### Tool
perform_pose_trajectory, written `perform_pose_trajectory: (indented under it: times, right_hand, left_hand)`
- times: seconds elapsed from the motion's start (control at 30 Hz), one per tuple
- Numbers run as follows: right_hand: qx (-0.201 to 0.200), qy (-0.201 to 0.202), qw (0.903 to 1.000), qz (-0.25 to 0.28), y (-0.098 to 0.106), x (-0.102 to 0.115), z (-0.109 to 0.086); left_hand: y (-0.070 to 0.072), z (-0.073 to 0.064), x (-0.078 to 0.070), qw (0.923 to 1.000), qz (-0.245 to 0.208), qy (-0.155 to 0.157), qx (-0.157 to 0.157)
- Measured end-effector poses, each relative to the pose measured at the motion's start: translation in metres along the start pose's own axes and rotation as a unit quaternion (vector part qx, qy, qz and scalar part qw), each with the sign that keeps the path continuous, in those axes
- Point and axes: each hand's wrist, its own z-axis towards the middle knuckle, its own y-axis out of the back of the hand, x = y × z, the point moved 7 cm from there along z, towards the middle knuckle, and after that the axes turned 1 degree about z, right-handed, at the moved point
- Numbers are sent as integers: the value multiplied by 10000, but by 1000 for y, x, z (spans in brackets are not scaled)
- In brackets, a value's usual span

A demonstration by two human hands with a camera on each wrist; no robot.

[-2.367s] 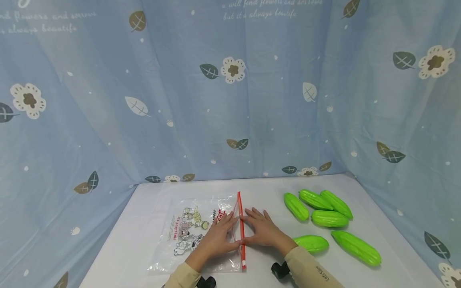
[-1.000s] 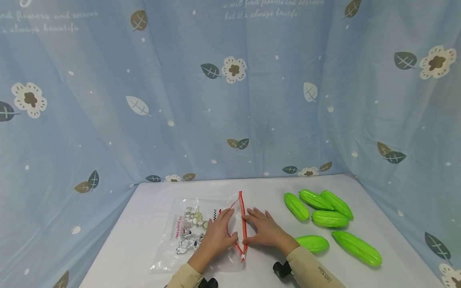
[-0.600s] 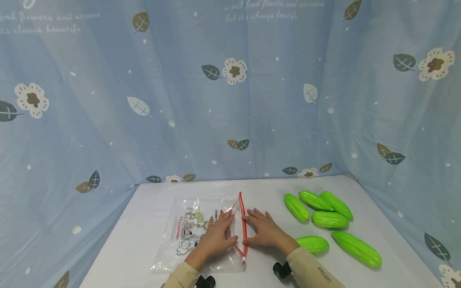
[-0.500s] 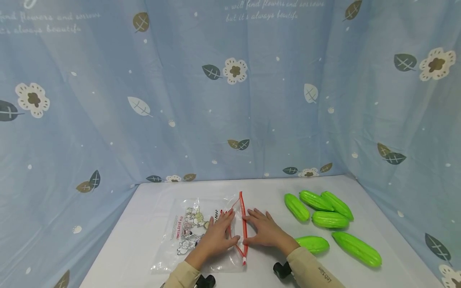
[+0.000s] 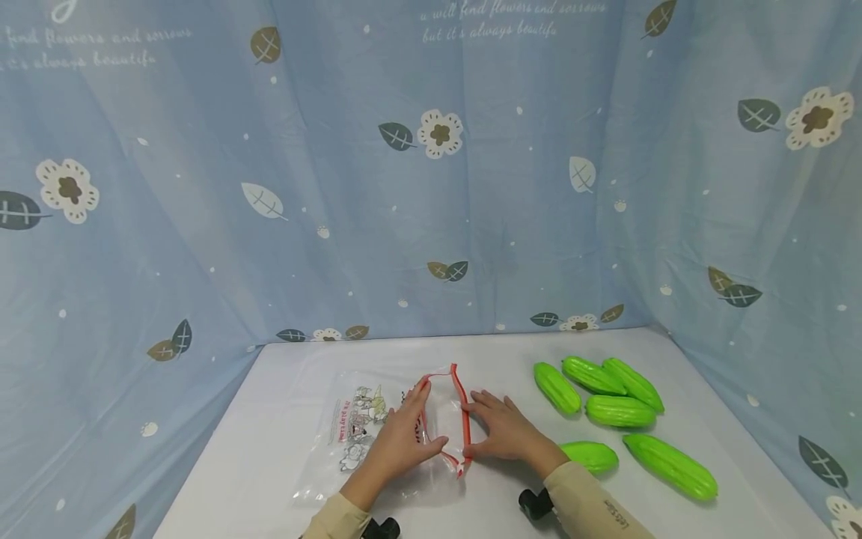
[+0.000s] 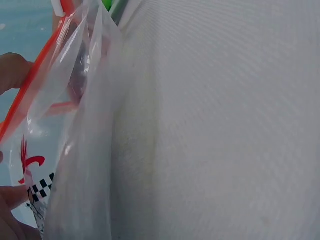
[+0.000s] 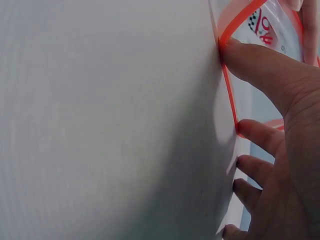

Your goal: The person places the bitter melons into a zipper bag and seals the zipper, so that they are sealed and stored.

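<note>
A clear zip bag (image 5: 319, 471) with cartoon animal prints lies on the white table, its red-edged mouth facing right. The mouth gapes between my hands. My left hand (image 5: 399, 440) touches the upper lip with thumb and fingers spread along the red edge. In the left wrist view the bag film (image 6: 82, 175) stands up in a fold beside my thumb. My right hand (image 5: 503, 428) presses the lower red strip (image 5: 466, 427) on the table. The right wrist view shows its thumb (image 7: 265, 65) and outstretched fingertips along that strip.
Several green cucumbers lie right of the bag; one cucumber (image 5: 670, 466) is nearest the right edge, and another cucumber (image 5: 589, 455) is partly hidden behind my right forearm. A blue patterned curtain (image 5: 364, 247) stands behind the table (image 5: 263, 404).
The bag mouth, nearly flat at first, has spread much wider. My left hand has drawn the upper lip back leftward, while my right hand and the lower strip have shifted slightly right.
</note>
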Motion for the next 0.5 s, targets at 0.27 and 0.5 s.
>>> perform_pose_trajectory:
  times: [0.27, 0.5]
  right_hand:
    - [38, -158, 9999, 8, 2, -8, -2]
    - [8, -150, 9999, 71, 4, -6, -3]
  left_hand:
    - [-2, -2, 1, 9999, -41, -40, -102]
    - [-3, -1, 1, 10000, -33, 75, -48]
